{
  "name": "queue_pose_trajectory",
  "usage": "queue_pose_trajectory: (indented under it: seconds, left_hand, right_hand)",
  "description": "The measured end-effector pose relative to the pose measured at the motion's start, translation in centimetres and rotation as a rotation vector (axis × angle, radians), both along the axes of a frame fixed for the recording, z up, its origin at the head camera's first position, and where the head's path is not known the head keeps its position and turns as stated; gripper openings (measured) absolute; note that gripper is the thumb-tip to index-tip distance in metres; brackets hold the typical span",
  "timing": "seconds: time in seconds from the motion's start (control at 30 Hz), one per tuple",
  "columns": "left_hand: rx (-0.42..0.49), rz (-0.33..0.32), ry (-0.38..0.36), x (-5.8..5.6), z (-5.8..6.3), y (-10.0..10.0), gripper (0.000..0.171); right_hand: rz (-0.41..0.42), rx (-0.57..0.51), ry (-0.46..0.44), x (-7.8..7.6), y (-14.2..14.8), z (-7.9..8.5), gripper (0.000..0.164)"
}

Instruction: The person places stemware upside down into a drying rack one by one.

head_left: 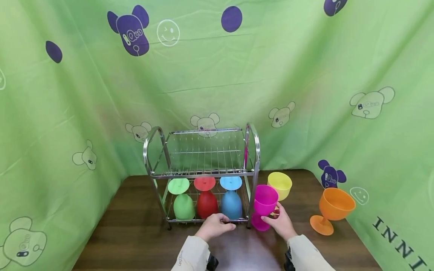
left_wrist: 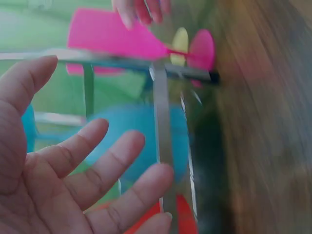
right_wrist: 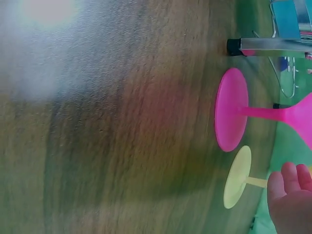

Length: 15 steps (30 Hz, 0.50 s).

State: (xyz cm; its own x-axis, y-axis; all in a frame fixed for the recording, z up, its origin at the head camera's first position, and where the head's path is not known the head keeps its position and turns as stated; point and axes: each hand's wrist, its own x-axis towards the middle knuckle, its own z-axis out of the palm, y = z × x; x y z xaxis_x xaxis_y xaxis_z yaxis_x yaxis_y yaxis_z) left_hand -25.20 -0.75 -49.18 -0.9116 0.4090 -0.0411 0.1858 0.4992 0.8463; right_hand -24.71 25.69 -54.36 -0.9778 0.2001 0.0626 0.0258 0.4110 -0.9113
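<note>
Right hand (head_left: 283, 225) beside the pink goblet (head_left: 266, 199), left hand (head_left: 214, 227) in front of the metal rack (head_left: 206, 175)

In the head view, both forearms come from the lower edge in light sleeves (head_left: 192, 253). The left hand is low before the rack, with its thumb pointing to the right and its fingers bent a little; it holds nothing. The right hand reaches up and inward. Its thumb and forefinger are parted, the thumb near the stem of the pink goblet. This goblet stands upright on the desk (head_left: 129, 226), just beside the rack's right end. Behind it is a yellow goblet (head_left: 280, 185); well to the right stands an orange goblet (head_left: 336, 205). On the lower shelf, a green goblet (head_left: 184, 209), a red goblet (head_left: 207, 205) and a blue goblet (head_left: 231, 206) stand upside down in a row.

In the left wrist view, which is turned sideways and blurred, the left hand is wide, the palm visible and the fingers spread, the rack's bars behind them. At the top, fingertips of the right hand are close to the pink bowl.

In the right wrist view, the right hand shows its fingers together and gently bent, near the yellow stem and the pink bowl. I cannot tell whether it touches the pink goblet.
</note>
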Motion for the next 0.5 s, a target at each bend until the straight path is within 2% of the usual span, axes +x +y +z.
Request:
queue_pose_trajectory:
  seconds: [0.13,0.23,0.33,0.5]
  left_hand:
    - [0.003,-0.016,-0.003,0.2,0.7,1.8,0.033]
    - [0.025,-0.02,0.037,0.3,1.0,2.9,0.034]
    - [0.05,-0.016,0.072,0.5,1.3,3.6,0.035]
    - [0.061,-0.01,0.081,0.2,1.5,4.3,0.036]
  right_hand:
    - [0.004,-0.011,0.0,-0.4,-0.3,-0.2,0.079]
    - [-0.008,-0.039,-0.004,-0.6,-0.5,-0.4,0.08]
    - [-0.012,-0.085,0.011,-0.9,-0.8,-0.4,0.081]
    - [-0.026,-0.116,0.021,-1.4,-0.9,-0.4,0.08]
